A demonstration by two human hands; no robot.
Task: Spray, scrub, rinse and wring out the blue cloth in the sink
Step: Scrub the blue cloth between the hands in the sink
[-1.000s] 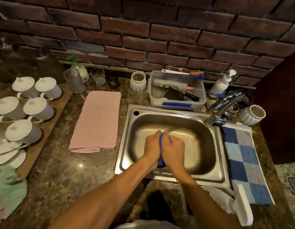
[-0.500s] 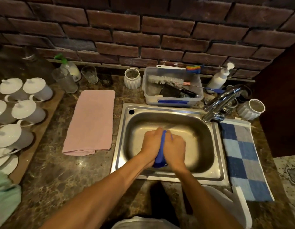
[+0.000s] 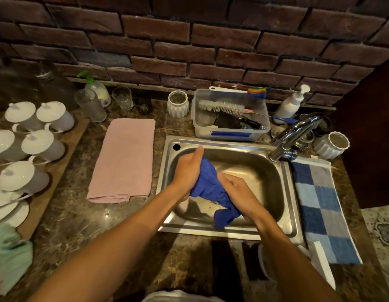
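Both hands are holding the cloth (image 3: 207, 184) over the sink (image 3: 283, 205). The left hand (image 3: 188, 171) is gripping its upper end, fingers curled round it, thumb sticking up. The right hand (image 3: 239, 190) is gripping the lower part, and 1 loose end is hanging down toward the front rim. A pink towel (image 3: 123, 160) is lying left of the sink, a checked mat (image 3: 320, 205) right of it.

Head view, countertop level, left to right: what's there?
White lidded cups → folded pink towel → stainless steel sink, both hands holding blue cloth → blue checked mat.
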